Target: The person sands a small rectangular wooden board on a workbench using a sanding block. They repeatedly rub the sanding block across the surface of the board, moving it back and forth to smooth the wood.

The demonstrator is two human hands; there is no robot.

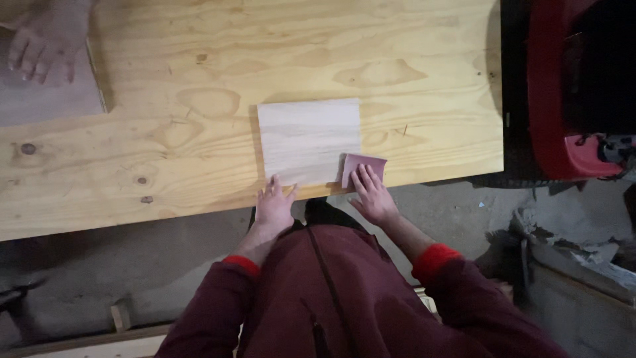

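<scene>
Here, a pale square board [309,141] lies flat on a large plywood surface [199,79], close to its near edge. At the board's near right corner sits a reddish sheet of sandpaper [364,166], pressed down by the right hand [372,193], fingers spread flat on it rather than curled around it. The left hand [273,203] rests open, fingertips touching the board's near edge. Far off at the surface's upper left, another person's hand [41,41] lies on a grey panel [46,99]. A red machine [570,86] stands to the right.
</scene>
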